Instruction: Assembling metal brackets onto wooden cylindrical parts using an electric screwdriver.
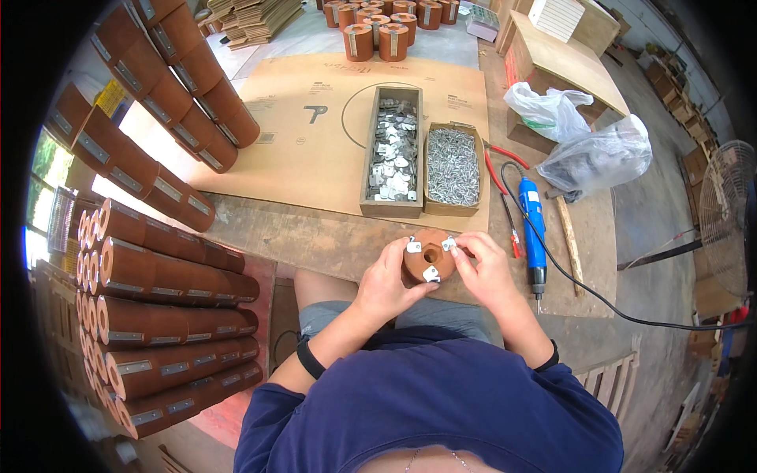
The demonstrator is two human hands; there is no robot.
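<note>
Brown cylinder (418, 265) with central hole at near edge of surface (264, 226), pale metal tabs (430, 273) on its upper face. Left hand (385, 285): fingers clamped around its side; right hand (486, 273): fingers pinched on the right-hand tab (448, 244). Beyond: long box (369, 162) of metal pieces, carton (453, 210) of screws; blue power driver (533, 229) rightward.

This is a workshop: a blue power screwdriver (533, 229) lies toward the right edge of the bench (272, 230), near a box (392, 210) of metal plates (397, 150) and a carton (449, 210) of metal fasteners (452, 165); brown cylinders (181, 294) are stacked past the left edge, and a caged fan (729, 221) stands beyond the right.
</note>
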